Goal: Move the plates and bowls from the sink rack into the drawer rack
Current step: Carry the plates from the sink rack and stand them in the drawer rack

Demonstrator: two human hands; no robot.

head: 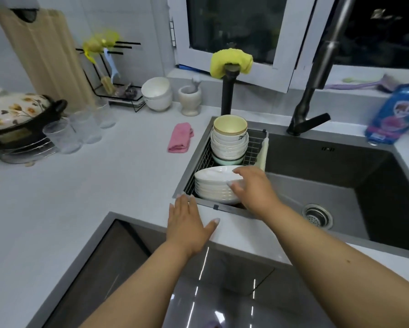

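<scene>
A wire sink rack [205, 159] hangs in the left end of the dark sink [329, 185]. At its near end lies a stack of several white plates [213, 183], tilted. Behind them stands a stack of several bowls [229, 143], the top one cream inside. My right hand [253, 188] curls round the right edge of the plate stack, fingers over the top plate and thumb at the side. My left hand [186, 221] rests flat with straight fingers on the white counter edge just left of the plates. The drawer rack is not in view.
Faucet [312, 91] and a black post with a yellow cloth [230, 62] stand behind the sink. A pink cloth [181, 137] lies left of the rack. Clear cups [78, 131], a floral pot [16, 114], white bowls [157, 92] and a mortar [189, 97] are on the counter.
</scene>
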